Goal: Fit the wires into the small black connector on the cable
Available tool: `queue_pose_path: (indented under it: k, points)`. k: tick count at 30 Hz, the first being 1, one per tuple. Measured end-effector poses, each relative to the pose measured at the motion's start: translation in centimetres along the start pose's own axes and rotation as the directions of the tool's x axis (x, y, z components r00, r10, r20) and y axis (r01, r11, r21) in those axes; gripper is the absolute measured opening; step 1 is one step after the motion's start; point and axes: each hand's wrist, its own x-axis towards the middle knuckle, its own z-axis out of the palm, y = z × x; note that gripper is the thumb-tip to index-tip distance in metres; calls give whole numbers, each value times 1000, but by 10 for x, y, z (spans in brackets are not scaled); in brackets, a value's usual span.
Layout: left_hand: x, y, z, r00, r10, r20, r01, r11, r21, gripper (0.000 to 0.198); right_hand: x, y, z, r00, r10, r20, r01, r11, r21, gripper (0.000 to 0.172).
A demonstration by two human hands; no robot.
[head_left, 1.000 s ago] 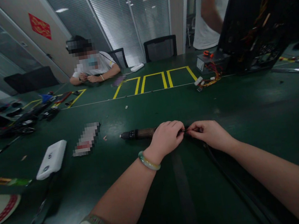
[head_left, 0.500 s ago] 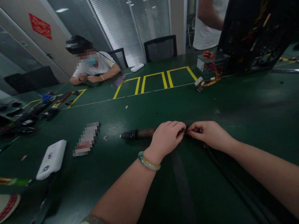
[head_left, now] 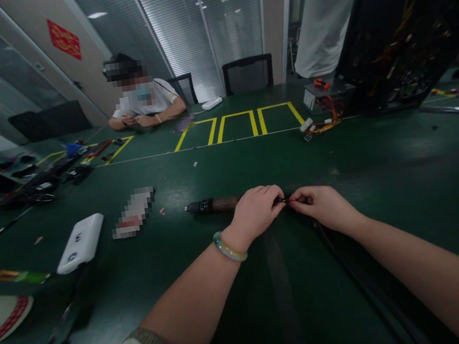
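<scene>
An electric screwdriver (head_left: 221,205) with a brown body and black nose lies on the green table, its bit pointing left. My left hand (head_left: 258,208), with a green and pale bangle at the wrist, covers its rear part. The fingers of that hand are closed in a pinch at a small dark piece with a shiny spot. My right hand (head_left: 323,207) meets it fingertip to fingertip, thumb and index finger pinched together. What each pinch holds is too small to make out. A black cable (head_left: 347,269) runs under my right wrist toward the table's near edge.
Left of my hands are a white power bank (head_left: 80,243) with a cable, a blurred flat item (head_left: 134,212) and a green-handled tool (head_left: 25,276). A computer case (head_left: 400,43) and power supply (head_left: 326,97) stand at the back right. A co-worker (head_left: 145,101) sits across the table.
My hands stay in nearly the same place, fingertips together. Behind the computer case, the standing person has shifted, and a hand now shows at the far right.
</scene>
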Motion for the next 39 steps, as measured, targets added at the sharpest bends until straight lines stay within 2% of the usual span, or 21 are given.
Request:
queue_pose_path:
  k: [13, 18, 24, 39]
  points:
    - [0, -3, 2, 998, 64, -28, -65, 997, -36, 14, -1, -2, -1, 1000, 2, -9, -2, 1000, -7, 21]
    - [0, -1, 1, 999, 44, -25, -44, 999, -28, 16, -1, -2, -1, 1000, -5, -8, 5, 1000, -5, 20]
    - [0, 0, -2, 1000, 28, -4, -28, 999, -25, 9, 0, 0, -1, 1000, -9, -12, 9, 1000, -19, 19]
    - [0, 2, -2, 1000, 26, -5, -26, 1000, 7, 15, 0, 1, 0, 1000, -14, -1, 14, 1000, -7, 20]
